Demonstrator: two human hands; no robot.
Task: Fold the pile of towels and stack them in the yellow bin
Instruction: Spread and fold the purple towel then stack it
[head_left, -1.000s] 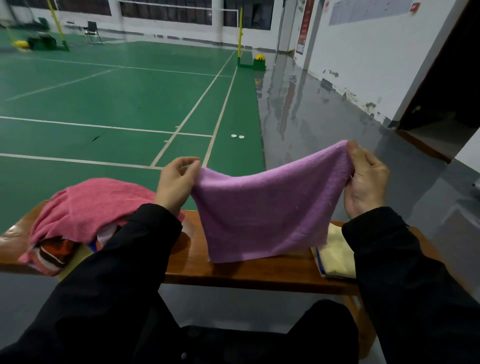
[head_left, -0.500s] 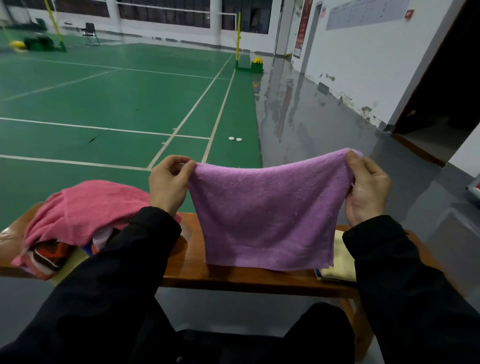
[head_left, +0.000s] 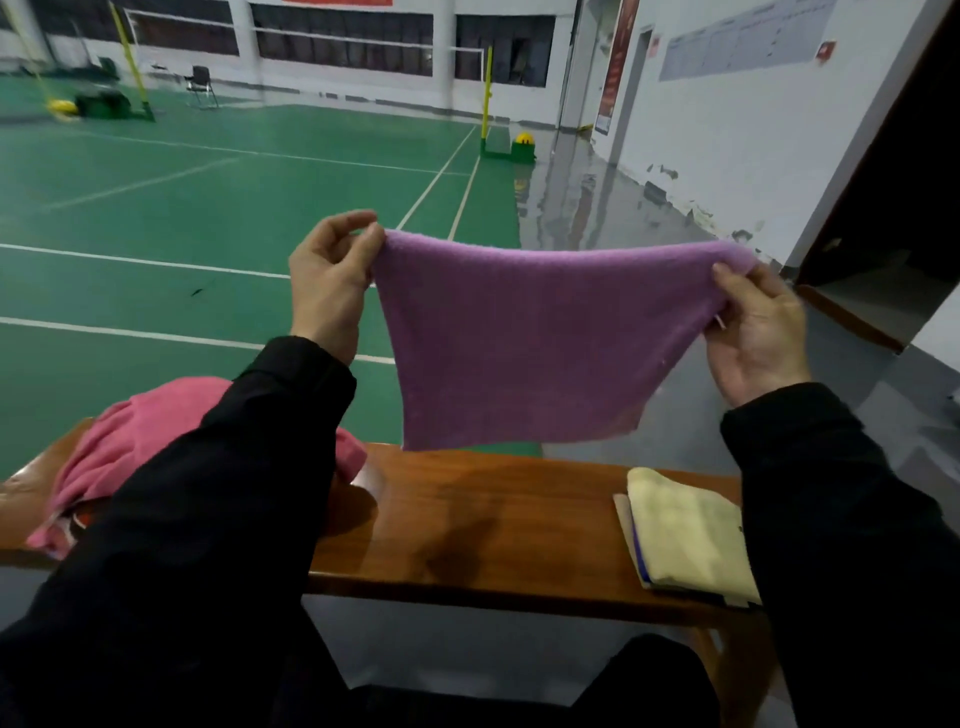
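Hanging above the brown wooden bench (head_left: 493, 514), one purple terry towel (head_left: 530, 343) is stretched clear of the top. Left of it on the bench: one heap under a pink towel (head_left: 130, 447), count underneath unclear. Left hand (head_left: 327, 291) pinches the purple towel's top-left corner, right hand (head_left: 758, 338) pinches the top-right corner. Likely light, limp, non-slip; hold corners. Right end of bench: one folded pale-yellow towel (head_left: 685, 535). No yellow bin visible.

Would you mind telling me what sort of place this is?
Probably an indoor badminton hall: a green court with white lines, yellow net posts and a wooden bench at the court's side.
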